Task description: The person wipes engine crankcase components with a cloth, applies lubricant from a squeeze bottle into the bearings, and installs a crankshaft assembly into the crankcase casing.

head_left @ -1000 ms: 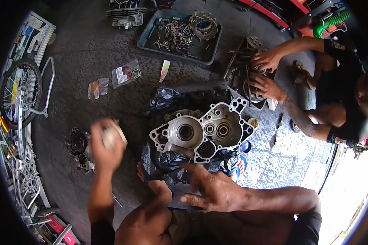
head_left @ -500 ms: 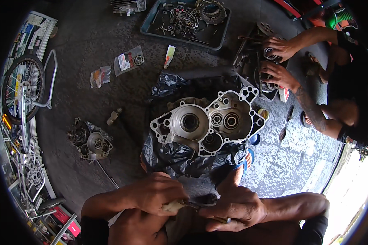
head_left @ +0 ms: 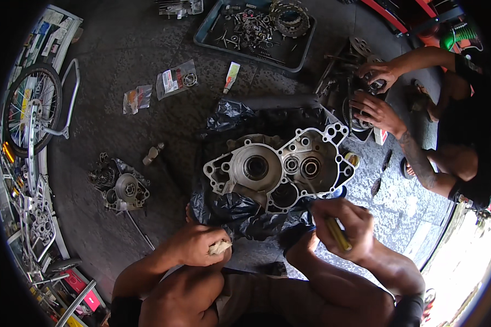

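Crankcase half (head_left: 280, 171): 2 bearings (head_left: 311, 168) seated, 3 o'clock; closing not yet done. Left hand (head_left: 202, 245): clenched round pale rag (head_left: 220, 248). Right hand (head_left: 350, 226): gripping yellow-handled tool (head_left: 338, 234).

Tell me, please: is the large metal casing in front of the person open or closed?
Open: from above, the view goes straight into the hollow inside of the casing, where round bearings are exposed.

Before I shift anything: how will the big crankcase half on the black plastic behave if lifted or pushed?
The crankcase half is probably stiff and fairly heavy: it looks like a broad metal casting. Pushed, it may drag the black plastic along, which looks thin and crumpled. Its lobed, uneven outline suggests it could tip if raised by one end.
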A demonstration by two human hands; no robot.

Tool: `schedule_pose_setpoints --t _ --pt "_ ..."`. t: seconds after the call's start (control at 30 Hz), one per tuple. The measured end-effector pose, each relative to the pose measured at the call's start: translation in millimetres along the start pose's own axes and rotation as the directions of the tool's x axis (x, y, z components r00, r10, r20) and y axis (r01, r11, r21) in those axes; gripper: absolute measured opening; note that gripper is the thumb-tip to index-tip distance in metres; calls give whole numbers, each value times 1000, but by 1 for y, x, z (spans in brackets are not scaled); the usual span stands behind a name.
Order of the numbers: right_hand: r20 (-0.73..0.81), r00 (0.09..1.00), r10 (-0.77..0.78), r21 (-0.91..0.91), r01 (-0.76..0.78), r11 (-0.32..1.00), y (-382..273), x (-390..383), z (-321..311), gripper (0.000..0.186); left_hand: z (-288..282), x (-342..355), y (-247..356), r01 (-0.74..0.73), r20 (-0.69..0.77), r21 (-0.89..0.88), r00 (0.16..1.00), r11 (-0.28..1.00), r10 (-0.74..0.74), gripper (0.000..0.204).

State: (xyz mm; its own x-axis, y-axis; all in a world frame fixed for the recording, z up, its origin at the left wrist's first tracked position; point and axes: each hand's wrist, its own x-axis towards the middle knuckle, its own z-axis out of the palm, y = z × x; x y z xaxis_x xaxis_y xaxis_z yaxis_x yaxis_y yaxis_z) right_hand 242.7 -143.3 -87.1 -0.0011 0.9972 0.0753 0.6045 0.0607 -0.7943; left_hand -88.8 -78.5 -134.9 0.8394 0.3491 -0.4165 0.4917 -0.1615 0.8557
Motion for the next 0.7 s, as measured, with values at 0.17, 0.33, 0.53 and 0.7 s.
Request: schedule_pose_setpoints --t 0.17,0.33,0.53,0.7 --pt "18 997 -78 -106 80 991 23 6 25 28 -1 3 -5 51 -61 11 997 999 -50 22" --pt "74 997 -35 -104 42 994 26 9 37 28 1 1 -8 64 -59 1 996 998 -64 23" --pt "191 973 130 1 -132 991 9 15 49 25 2 4 -5 25 -77 -1 997 1000 -25 20" --pt "120 991 58 -152 -39 988 1 29 50 24 0 3 0 24 -103 -46 994 999 -29 19"
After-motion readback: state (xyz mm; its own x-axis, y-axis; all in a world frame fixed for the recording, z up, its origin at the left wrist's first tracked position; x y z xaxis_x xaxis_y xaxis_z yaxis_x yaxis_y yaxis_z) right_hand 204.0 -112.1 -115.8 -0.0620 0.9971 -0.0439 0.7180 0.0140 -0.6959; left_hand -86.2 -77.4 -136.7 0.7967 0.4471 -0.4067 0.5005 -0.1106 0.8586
